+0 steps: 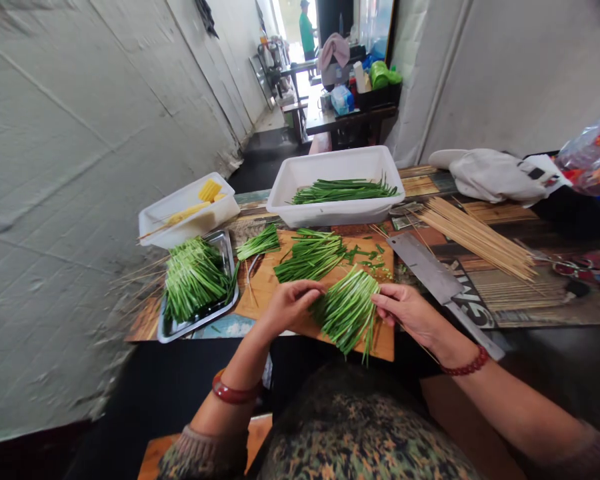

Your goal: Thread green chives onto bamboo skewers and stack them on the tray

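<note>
A flat row of cut chives [349,310] lies between my hands at the front of the wooden cutting board [260,293]. My right hand [405,312] pinches the row's right edge, and a thin stick runs from below that hand toward me. At the left edge my left hand [291,307] has thumb and fingertips together; whether they grip the chives or a stick end is hidden. Just beyond lies a loose pile of chives [310,257], with short trimmed bits [367,257] to its right. A smaller chive bunch [259,242] rests at the board's far left corner.
At left, a tray [163,330] bears stacked chives, beside a white tub [155,227] with yellow food. Behind the board a white bin [335,215] holds more chives. On the right are a cleaver [425,267], bamboo skewers [475,237], scissors [575,267] and a cap [495,175].
</note>
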`<state>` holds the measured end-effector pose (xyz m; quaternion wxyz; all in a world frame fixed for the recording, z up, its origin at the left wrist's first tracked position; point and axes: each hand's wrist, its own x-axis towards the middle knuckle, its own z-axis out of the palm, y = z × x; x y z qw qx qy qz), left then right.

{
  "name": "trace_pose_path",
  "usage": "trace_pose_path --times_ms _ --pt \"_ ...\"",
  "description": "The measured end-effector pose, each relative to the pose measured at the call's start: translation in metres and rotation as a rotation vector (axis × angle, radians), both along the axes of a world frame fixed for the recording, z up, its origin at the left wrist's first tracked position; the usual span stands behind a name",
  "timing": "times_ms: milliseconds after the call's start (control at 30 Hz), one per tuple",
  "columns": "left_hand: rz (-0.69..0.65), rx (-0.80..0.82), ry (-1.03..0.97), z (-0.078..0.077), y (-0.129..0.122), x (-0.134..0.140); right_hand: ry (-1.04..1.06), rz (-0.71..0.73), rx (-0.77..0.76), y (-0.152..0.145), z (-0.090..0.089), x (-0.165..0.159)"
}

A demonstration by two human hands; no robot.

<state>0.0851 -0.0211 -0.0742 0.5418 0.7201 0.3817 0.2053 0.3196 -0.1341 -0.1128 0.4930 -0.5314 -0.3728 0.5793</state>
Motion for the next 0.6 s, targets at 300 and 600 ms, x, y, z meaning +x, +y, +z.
trace_pose_path --times_ms 300,600 --pt "-0.025 0.725 0.358 -0.003 0.034 0.043 -0.274 -0.106 0.139 -0.006 -0.004 0.002" --pt "-0.051 0.852 0.587 -0.015 0.041 0.079 -0.086 -0.115 0.088 -0.007 -0.003 0.001"
